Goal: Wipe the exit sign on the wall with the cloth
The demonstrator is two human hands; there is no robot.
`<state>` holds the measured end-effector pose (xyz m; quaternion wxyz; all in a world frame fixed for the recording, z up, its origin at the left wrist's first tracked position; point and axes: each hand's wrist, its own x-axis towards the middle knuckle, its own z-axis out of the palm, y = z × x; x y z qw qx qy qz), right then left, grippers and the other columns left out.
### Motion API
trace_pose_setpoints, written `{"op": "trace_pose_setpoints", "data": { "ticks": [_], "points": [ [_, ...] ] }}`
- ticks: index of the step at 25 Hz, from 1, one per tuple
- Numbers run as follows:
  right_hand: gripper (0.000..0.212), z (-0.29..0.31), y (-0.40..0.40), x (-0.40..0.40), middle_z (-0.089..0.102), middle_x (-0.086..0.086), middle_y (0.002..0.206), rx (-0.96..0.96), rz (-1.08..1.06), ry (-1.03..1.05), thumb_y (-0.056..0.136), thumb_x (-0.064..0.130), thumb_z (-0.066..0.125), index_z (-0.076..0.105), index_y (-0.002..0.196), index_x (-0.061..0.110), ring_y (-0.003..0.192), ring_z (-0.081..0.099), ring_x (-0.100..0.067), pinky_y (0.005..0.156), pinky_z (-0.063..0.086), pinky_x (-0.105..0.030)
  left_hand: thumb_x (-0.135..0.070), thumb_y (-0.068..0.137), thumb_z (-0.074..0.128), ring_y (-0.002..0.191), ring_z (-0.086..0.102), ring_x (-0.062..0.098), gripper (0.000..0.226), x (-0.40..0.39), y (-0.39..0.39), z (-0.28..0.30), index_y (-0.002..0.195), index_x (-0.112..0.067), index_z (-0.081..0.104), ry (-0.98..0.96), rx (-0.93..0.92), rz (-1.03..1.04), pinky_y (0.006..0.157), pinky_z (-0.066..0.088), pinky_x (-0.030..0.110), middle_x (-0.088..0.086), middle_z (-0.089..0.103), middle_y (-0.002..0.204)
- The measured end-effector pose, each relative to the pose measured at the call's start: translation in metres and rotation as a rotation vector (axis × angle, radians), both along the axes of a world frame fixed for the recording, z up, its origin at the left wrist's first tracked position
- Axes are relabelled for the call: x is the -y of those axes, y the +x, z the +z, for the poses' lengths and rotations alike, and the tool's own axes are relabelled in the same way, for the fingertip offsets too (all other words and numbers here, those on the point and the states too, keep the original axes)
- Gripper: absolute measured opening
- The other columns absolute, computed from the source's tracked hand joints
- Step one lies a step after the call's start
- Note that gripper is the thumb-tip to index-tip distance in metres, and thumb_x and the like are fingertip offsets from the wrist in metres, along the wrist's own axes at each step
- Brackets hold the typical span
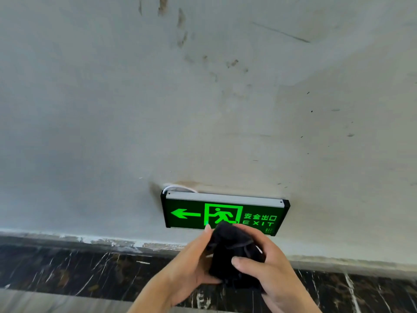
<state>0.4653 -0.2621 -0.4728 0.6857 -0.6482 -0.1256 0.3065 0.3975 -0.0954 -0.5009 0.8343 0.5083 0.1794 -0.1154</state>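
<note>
Exit sign: lit green, mounted low on the grey wall, just above the dark marble skirting; a white cable loops at its top left corner. Left hand grips the bunched black cloth from the left. Right hand closes on it from the right. The cloth overlaps the sign's lower edge; contact cannot be confirmed.

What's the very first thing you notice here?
The glowing green exit sign jumps out, low on the grey wall just above the dark marble skirting. Right in front of its lower edge, the left hand and right hand bunch up a black cloth.
</note>
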Motion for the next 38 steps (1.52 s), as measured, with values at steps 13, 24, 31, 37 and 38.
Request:
{"op": "trace_pose_setpoints", "data": {
  "ticks": [13,24,31,37,38],
  "points": [
    [0.060,0.054,0.028,-0.066,0.037,0.018,0.151,1.231,-0.089,-0.394,0.090,0.058,0.046,0.036,0.145,0.038,0.145,0.022,-0.004,0.116,0.019,-0.023,-0.020,0.079,0.071,0.106,0.071,0.041,0.038,-0.043,-0.035,-0.021,0.114,-0.006,0.077,-0.185,0.056,0.505,0.072,0.064,0.039,0.025,0.072,0.119],
    [0.065,0.044,0.132,-0.125,0.016,-0.002,0.158,1.993,-0.412,-0.677,0.098,0.047,0.042,0.016,0.153,0.024,0.149,-0.016,-0.016,0.119,-0.006,-0.049,-0.004,0.078,0.069,0.095,0.075,0.042,0.047,-0.082,-0.048,-0.038,0.125,0.000,0.061,-0.220,0.084,0.903,0.062,0.064,0.039,0.025,0.070,0.120],
    [0.068,0.030,0.149,-0.139,0.000,0.004,0.166,2.129,-0.629,-0.600,0.094,0.049,0.046,0.020,0.153,0.026,0.151,-0.008,-0.019,0.118,0.000,-0.050,0.006,0.086,0.074,0.098,0.069,0.009,0.048,-0.109,-0.011,-0.020,0.100,-0.037,0.055,0.497,0.087,1.054,0.078,0.057,0.029,-0.010,0.064,0.108],
    [0.067,0.029,0.152,-0.142,0.031,-0.001,0.151,2.148,-0.686,-0.539,0.091,0.049,0.047,0.027,0.150,0.025,0.151,-0.004,-0.019,0.117,0.008,-0.052,0.003,0.086,0.076,0.092,0.055,-0.020,0.058,-0.103,0.017,-0.023,0.105,-0.044,0.049,0.813,0.140,0.931,0.069,0.048,0.009,-0.040,0.054,0.096],
    [0.066,0.029,0.152,-0.142,0.031,-0.001,0.151,2.148,-0.691,-0.534,0.092,0.049,0.045,0.027,0.151,0.025,0.151,-0.003,-0.019,0.117,0.009,-0.052,0.003,0.087,0.075,0.096,0.054,-0.022,0.059,-0.101,0.017,-0.026,0.111,-0.044,0.049,0.837,0.144,0.908,0.071,0.046,0.009,-0.038,0.054,0.103]
  ]
}}
